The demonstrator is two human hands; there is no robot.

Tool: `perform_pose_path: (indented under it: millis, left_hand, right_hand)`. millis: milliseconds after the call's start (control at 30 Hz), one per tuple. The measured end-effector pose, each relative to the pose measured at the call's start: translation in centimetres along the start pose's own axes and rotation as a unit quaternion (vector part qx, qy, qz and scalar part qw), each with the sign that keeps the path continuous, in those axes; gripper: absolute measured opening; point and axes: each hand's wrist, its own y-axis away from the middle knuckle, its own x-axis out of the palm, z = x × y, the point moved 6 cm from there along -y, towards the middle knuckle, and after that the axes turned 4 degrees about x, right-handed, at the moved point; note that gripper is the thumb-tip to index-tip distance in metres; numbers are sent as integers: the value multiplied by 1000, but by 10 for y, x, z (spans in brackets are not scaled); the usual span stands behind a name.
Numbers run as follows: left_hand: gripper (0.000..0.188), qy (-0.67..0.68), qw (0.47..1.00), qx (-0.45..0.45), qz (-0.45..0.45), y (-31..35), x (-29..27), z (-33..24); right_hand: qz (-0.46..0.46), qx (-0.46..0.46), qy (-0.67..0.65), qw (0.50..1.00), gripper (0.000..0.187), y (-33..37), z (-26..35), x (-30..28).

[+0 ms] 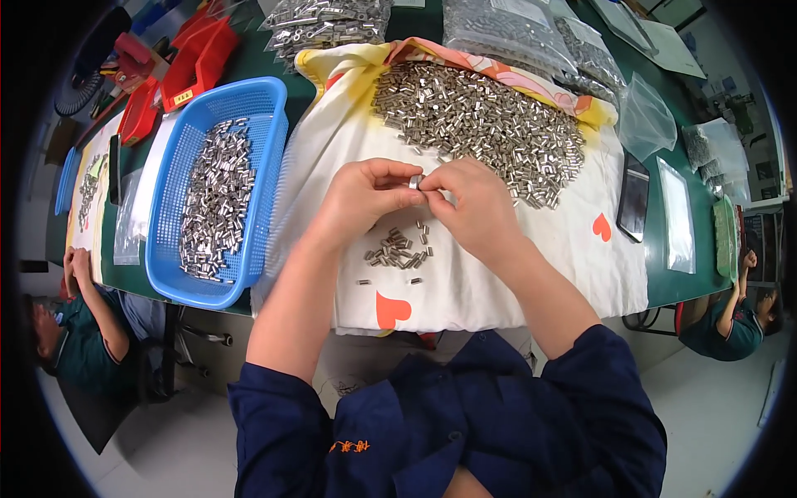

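Both my hands meet over the white cloth (465,290). My left hand (365,195) pinches a small shiny metal sleeve (414,181) between thumb and forefinger. Right against it, my right hand (469,199) has its thumb and fingers pressed together at the sleeve's side; whether they hold another piece is hidden. Below the hands lies a small loose group of metal sleeves (398,249), with a couple lying apart nearer me. Beyond the hands, a large heap of the same small sleeves (481,116) spreads over the cloth.
Left of the cloth stands a blue plastic basket (278,124) partly filled with metal sleeves. Red bins (199,66) sit behind it. Bags of metal parts (506,33) line the far side. A phone (633,199) lies at right. Other people (83,324) sit at both sides.
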Motion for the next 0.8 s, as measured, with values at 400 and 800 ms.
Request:
perform_pose_path:
  millis: [400,800]
  left_hand:
    - [32,35,998,-23,50,5,6,-6]
    - [27,-3,992,-29,119,7,15,-4]
  right_hand:
    - [125,121,-74,982,8,-4,-12,-6]
    - [-28,-41,211,976,9,-18,-32,8]
